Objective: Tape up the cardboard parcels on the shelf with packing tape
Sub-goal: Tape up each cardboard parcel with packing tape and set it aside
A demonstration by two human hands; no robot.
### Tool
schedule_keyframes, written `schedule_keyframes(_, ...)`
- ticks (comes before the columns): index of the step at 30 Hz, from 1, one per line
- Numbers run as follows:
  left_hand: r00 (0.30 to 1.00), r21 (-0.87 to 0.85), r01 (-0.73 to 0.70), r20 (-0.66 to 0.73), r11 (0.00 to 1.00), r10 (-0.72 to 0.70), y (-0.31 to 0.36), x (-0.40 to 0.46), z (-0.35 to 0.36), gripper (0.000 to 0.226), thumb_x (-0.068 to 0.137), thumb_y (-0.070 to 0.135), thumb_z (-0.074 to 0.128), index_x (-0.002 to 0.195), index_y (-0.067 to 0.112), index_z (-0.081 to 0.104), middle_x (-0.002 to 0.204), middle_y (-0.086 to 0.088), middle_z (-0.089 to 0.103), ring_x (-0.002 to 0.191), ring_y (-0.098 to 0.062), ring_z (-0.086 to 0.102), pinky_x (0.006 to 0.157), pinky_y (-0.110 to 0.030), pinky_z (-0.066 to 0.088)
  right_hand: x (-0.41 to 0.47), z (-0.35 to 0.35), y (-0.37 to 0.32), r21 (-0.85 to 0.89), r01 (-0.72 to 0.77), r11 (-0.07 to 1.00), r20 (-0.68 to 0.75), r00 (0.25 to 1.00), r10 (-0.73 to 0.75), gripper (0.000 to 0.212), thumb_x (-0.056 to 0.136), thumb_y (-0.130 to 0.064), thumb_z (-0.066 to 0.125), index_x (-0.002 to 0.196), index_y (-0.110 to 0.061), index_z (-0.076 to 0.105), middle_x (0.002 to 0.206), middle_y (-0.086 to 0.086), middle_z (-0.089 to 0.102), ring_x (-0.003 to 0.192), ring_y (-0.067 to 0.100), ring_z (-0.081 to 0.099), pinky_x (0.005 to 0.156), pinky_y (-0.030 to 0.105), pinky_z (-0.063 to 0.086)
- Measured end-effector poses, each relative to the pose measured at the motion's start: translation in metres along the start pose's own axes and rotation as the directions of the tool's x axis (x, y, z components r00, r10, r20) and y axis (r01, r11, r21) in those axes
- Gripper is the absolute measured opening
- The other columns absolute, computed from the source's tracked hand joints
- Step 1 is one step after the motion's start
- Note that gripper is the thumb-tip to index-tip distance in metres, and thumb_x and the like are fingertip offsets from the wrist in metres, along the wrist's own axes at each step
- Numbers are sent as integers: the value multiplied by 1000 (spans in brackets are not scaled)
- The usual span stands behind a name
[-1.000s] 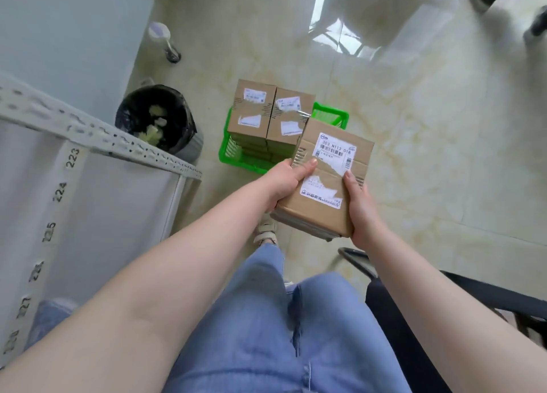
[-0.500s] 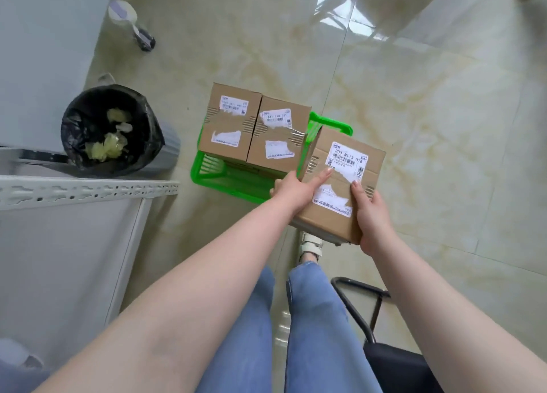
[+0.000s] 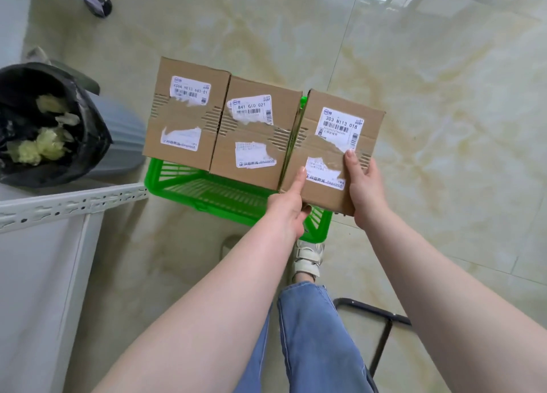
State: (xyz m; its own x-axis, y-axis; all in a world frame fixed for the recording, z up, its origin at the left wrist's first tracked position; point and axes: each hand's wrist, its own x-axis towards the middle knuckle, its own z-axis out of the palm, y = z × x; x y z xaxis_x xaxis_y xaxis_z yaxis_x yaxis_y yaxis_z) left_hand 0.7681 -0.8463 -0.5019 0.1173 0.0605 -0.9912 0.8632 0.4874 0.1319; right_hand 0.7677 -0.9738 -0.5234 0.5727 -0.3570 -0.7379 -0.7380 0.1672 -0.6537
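I hold a taped cardboard parcel [image 3: 331, 150] with white labels between both hands. My left hand [image 3: 288, 212] grips its near left corner, forefinger stretched along the left edge. My right hand [image 3: 364, 185] clasps the near right side, thumb on top. The parcel sits level with two other taped parcels, the left one [image 3: 183, 117] and the middle one [image 3: 251, 135], which stand in a green plastic basket [image 3: 207, 191] on the floor. The held parcel touches the middle one's right side.
A grey bin with a black liner [image 3: 44, 126] stands left of the basket. A white perforated shelf rail [image 3: 71, 204] crosses the lower left. A black chair frame [image 3: 381, 318] sits lower right. Shiny marble floor [image 3: 444, 96] spreads to the right.
Both hands have carried the parcel down and forward until it sits beside the two parcels in the green basket. My view has tilted closer to the basket.
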Motion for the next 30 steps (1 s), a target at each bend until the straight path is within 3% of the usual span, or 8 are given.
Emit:
schedule_keyframes(6, 998, -47, -36, -62, 998, 33, -6, 16, 3, 54, 83, 37, 77, 119, 3, 55, 116, -15, 68, 93, -25, 69, 88, -39, 57, 21, 7, 20, -89, 20, 996, -34, 999, -23, 74, 61, -84, 65, 122, -42, 56, 126, -2, 63, 118, 19, 61, 102, 50, 48)
schedule_keyframes(9, 995, -44, -57, -81, 997, 53, -9, 22, 1, 46, 84, 39, 75, 112, 6, 57, 109, -10, 69, 82, -20, 68, 67, -28, 56, 19, 13, 19, -86, 54, 995, -20, 998, -56, 68, 70, -72, 65, 126, -34, 56, 121, -5, 67, 112, 15, 65, 101, 47, 50)
schedule_keyframes(11, 994, -25, -58, -95, 998, 55, -13, 26, 0, 37, 84, 39, 75, 98, 10, 57, 98, -6, 68, 81, -20, 66, 63, -26, 54, 17, 14, 20, -70, 53, 996, -27, 998, -55, 67, 74, -64, 63, 129, -27, 55, 118, -6, 69, 109, 13, 66, 100, 46, 50)
schedule_keyframes(14, 991, 20, -76, -111, 997, 78, -16, 31, 0, 40, 81, 43, 77, 93, 11, 56, 94, -5, 68, 84, -22, 67, 67, -28, 54, 20, 16, 25, -90, 55, 994, -60, 996, -60, 72, 73, -66, 61, 130, -24, 51, 121, -6, 67, 110, 12, 64, 101, 45, 49)
schedule_keyframes(20, 991, 39, -101, -84, 994, 104, -10, 43, -5, 53, 81, 40, 78, 113, 4, 57, 112, -12, 69, 95, -27, 69, 77, -35, 57, 22, 20, 25, -174, 51, 983, -125, 989, -74, 94, 66, -78, 54, 137, -18, 45, 128, -2, 63, 118, 16, 59, 105, 44, 45)
schedule_keyframes(22, 994, 22, -96, -55, 995, 98, -9, 44, -7, 54, 82, 36, 77, 117, 2, 57, 115, -14, 69, 95, -26, 69, 86, -38, 57, 22, 21, 25, -166, 44, 985, -123, 990, -65, 93, 66, -76, 55, 137, -17, 45, 128, -1, 62, 118, 16, 59, 105, 44, 45)
schedule_keyframes(26, 999, -8, -51, -6, 999, 51, -8, 44, -8, 58, 82, 38, 77, 122, 1, 57, 114, -14, 70, 91, -23, 70, 83, -35, 58, 18, 17, 28, -92, 17, 996, -111, 993, -27, 91, 61, -74, 65, 133, -22, 49, 122, -8, 65, 113, 11, 62, 103, 43, 47)
schedule_keyframes(30, 999, -41, -31, 13, 999, 32, -8, 43, -4, 71, 72, 45, 83, 124, 4, 59, 110, -13, 72, 96, -26, 72, 95, -41, 55, 15, 14, 32, -115, 32, 993, -98, 994, -43, 88, 60, -65, 74, 132, -22, 49, 121, -9, 65, 111, 9, 62, 102, 42, 48)
